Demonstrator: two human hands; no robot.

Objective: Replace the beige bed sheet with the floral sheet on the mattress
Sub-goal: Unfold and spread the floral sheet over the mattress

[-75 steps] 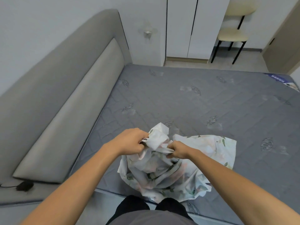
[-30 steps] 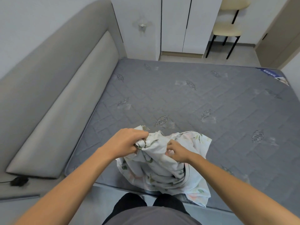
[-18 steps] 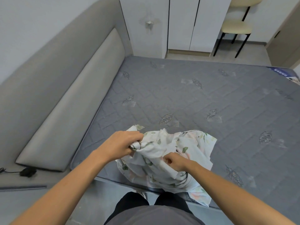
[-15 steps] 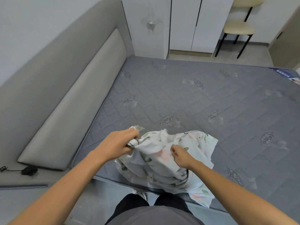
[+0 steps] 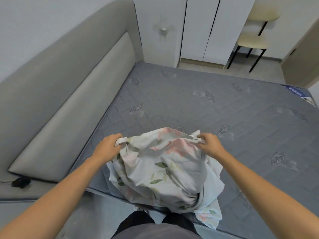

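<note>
The floral sheet point(image 5: 165, 171), white with pink flowers and green leaves, hangs bunched over the near edge of the bare grey quilted mattress point(image 5: 198, 107). My left hand point(image 5: 107, 148) grips the sheet's upper left edge, with a pale band of fabric showing at the thumb. My right hand point(image 5: 209, 144) grips the upper right edge. The stretch of sheet between the hands is pulled taut and lifted a little off the mattress. No beige sheet is in view.
A grey padded headboard point(image 5: 69, 94) runs along the left side. A black plug and cable point(image 5: 19, 181) lie on the bed frame at the lower left. White wardrobe doors point(image 5: 207, 28) and a cream chair point(image 5: 253, 40) stand beyond the far edge.
My hands have moved apart and upward, spreading the sheet's top edge between them. The bundle has opened out from a tight wad into a wider hanging drape.
</note>
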